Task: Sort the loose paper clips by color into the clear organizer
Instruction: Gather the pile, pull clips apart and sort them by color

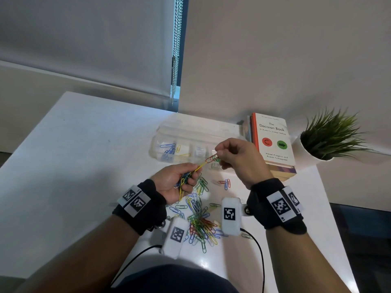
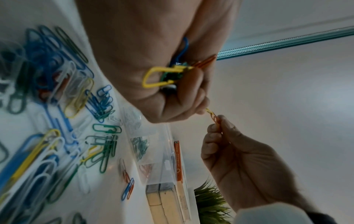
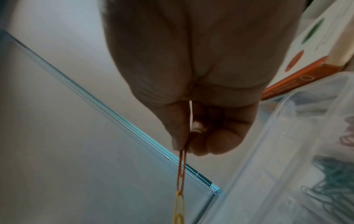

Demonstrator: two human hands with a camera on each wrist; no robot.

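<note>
My left hand [image 1: 186,178] is curled round a bunch of mixed paper clips [image 1: 184,180], seen close in the left wrist view as a yellow clip [image 2: 159,76] with blue and green ones in the fist. My right hand [image 1: 219,154] pinches a red clip [image 1: 211,158] between thumb and forefinger; it is hooked to a yellow clip [image 1: 200,167] sticking out of the left fist. The right wrist view shows the red clip [image 3: 181,174] linked to the yellow one [image 3: 178,207]. The clear organizer [image 1: 169,132] lies just beyond, with blue, yellow and green clips in separate compartments.
A heap of loose clips [image 1: 201,225] lies on the white table [image 1: 84,144] between my wrists. A small red and blue group [image 1: 226,183] sits right of the heap. Stacked books [image 1: 273,140] and a potted plant [image 1: 330,138] stand at the right.
</note>
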